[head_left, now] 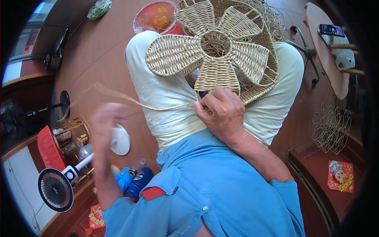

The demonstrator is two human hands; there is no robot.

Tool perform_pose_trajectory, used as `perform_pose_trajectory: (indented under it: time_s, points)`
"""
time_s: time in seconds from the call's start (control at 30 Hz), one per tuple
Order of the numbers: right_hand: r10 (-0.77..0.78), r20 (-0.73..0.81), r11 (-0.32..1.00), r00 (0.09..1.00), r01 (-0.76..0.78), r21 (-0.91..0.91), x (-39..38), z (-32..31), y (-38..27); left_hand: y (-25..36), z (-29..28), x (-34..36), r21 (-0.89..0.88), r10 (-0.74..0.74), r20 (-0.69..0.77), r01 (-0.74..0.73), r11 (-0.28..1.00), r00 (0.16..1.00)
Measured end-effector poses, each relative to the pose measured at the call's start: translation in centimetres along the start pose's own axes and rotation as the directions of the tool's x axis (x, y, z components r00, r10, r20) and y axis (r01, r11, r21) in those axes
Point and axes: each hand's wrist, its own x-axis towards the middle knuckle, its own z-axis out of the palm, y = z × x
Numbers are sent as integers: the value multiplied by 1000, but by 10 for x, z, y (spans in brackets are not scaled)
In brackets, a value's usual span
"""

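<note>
A woven straw piece shaped like a flower (215,73), with broad petals around a round central opening, rests across my lap. My right hand (225,108) is closed over the lower end of its nearest petal, thumb and fingers pinched at the petal's edge. From that pinch a pale straw strand (162,107) runs out leftward, loops up and blurs above my left hand (108,122). That hand is raised at the left and smeared by motion, so its fingers and anything in them cannot be made out. Behind the petals lies a woven straw basket (272,55).
Past my knees stand a red tub (138,19) and a heap of loose straw cord (272,14). A white fan (56,190) and a blue bottle (139,182) are at my left. On the right are a wooden table (335,81) with a phone (331,30) and a wire-like coil (331,128).
</note>
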Motion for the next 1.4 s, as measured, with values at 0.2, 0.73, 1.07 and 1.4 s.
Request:
perform_pose_trajectory:
  time_s: [0.2,0.73,1.07,1.4]
  points:
    - [-38,-17,999,999,38,11,-2,3,2,61,177,-3,-419,33,327,114,901,944]
    - [58,58,992,997,-64,110,5,-11,-4,51,199,7,-842,114,344,252,477,932]
    - [146,280,907,949,-241,346,8,-34,1,62,188,0,-460,69,68,-30,887,995]
    - [453,627,480,635,-766,429,5,-121,74,84,199,15,96,680,86,-686,721,728]
